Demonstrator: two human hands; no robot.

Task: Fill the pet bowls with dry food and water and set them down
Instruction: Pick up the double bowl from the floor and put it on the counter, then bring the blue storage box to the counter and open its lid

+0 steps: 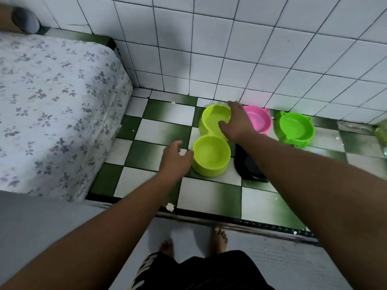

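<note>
A yellow-green double pet bowl stands on the checkered floor near the wall, both cups showing no food. My right hand grips the rim of its far cup, thumb inside. My left hand is at the near cup's left side, thumb touching the rim, fingers loosely curled and not closed round it. A pink bowl and a bright green bowl sit to the right by the wall. A black bowl lies partly under my right forearm.
A mattress with a flowered sheet fills the left side. White tiled wall runs behind the bowls. A metal threshold strip separates the checkered floor from the grey floor where my bare feet stand.
</note>
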